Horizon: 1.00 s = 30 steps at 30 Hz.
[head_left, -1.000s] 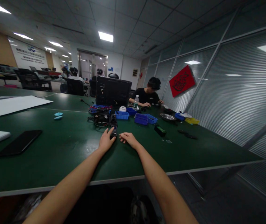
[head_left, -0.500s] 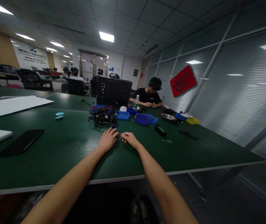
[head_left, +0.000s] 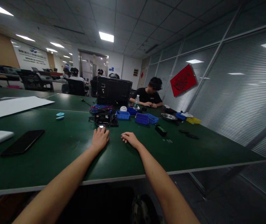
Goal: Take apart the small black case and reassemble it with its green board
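Note:
My left hand [head_left: 99, 138] rests low over the green table, its fingers bent round a small flat object [head_left: 101, 126] whose top shines white; most of it is hidden under the fingertips. Just beyond them lies a black box-shaped device [head_left: 102, 119] with cables round it, and a black stand-like piece [head_left: 114, 120] sits to its right. My right hand [head_left: 130, 138] lies on the table to the right, fingers curled loosely inward, and nothing shows in it. A dark box with a green top [head_left: 161, 130] is the closest thing on its right.
Blue trays [head_left: 123, 115], a white ball [head_left: 123, 109], a bottle [head_left: 136, 101] and a metal dish [head_left: 169, 117] stand farther back, before a black monitor [head_left: 114, 91]. A phone [head_left: 23, 142] and a light-blue case [head_left: 60, 115] lie left. Across the table sits another person [head_left: 150, 93].
My left hand has slid left, away from my right hand, and the small flat object has moved with it; its face now shines white. The right hand has stayed in place.

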### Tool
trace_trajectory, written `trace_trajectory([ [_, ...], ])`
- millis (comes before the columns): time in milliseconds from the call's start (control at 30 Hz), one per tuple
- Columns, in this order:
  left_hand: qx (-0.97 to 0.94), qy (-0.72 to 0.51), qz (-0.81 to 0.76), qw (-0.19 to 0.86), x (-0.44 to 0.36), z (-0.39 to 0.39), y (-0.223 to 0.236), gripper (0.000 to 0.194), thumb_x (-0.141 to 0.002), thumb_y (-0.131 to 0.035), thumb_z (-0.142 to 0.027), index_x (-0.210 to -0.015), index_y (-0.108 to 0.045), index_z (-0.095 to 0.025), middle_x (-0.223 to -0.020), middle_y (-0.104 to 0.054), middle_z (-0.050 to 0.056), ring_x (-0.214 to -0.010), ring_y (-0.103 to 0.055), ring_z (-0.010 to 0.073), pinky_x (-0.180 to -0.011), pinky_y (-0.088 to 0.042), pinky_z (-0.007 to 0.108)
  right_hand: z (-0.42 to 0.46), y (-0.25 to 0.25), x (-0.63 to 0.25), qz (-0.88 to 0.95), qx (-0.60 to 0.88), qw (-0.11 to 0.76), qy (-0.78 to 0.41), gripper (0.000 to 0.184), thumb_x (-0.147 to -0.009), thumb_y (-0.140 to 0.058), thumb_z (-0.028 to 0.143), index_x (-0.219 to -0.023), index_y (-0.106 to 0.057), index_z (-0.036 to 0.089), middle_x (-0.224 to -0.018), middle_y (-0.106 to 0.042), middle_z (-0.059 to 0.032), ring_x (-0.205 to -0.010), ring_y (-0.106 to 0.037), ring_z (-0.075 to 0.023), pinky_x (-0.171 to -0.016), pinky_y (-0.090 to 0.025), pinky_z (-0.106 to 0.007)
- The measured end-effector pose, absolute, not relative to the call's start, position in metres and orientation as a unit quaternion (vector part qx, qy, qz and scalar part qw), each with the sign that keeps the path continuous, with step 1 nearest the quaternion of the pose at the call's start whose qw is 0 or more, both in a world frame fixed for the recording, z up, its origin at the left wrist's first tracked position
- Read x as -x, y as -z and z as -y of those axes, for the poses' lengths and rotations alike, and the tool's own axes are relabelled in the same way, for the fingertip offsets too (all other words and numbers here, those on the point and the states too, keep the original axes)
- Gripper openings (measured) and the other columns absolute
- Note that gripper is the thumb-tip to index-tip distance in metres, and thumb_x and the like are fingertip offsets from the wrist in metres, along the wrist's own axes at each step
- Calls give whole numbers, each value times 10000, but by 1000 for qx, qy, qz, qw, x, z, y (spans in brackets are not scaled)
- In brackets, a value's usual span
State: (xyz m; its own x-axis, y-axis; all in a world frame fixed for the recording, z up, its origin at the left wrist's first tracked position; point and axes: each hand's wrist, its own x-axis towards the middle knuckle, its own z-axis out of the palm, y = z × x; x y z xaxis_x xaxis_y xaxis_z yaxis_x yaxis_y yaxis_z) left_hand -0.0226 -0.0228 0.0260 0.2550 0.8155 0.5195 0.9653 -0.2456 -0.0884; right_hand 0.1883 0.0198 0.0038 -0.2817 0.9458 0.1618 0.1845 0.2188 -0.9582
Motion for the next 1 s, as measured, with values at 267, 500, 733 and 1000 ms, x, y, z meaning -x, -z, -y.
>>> trace_trajectory([
  [267,700,153,674,182,77,22,-31,341,-770,-414,-329,-1041,-562,-184,-1179,-459,165,-1116,-353,334,-882,-263,479,-17,-6,-189,659,428,417,-457,155,-738,-542,202,-836,-616,107,-688,-614,-24,-478,-506,-50,-430,-395,-165],
  [500,637,124,738,184,137,26,-37,366,-768,-370,-318,-1031,-561,-149,-1156,-451,186,-1085,-377,353,-849,-294,497,-17,-6,-190,666,428,416,-448,167,-740,-548,221,-842,-618,109,-686,-617,-24,-461,-494,-46,-434,-397,-168],
  [733,547,179,803,152,187,28,-34,318,-747,-404,-229,-1005,-578,-158,-1250,-384,175,-1134,-342,359,-842,-333,473,-19,-4,-190,665,427,414,-452,175,-734,-555,233,-837,-620,107,-690,-619,-29,-471,-503,-52,-437,-400,-173],
  [1000,381,305,871,58,205,22,-31,679,-714,-513,-378,-1285,-267,-105,-1239,-414,206,-1075,-454,332,-767,-417,388,-19,-3,-190,678,421,416,-436,196,-736,-553,248,-847,-621,102,-699,-622,-35,-476,-502,-55,-446,-408,-181],
])
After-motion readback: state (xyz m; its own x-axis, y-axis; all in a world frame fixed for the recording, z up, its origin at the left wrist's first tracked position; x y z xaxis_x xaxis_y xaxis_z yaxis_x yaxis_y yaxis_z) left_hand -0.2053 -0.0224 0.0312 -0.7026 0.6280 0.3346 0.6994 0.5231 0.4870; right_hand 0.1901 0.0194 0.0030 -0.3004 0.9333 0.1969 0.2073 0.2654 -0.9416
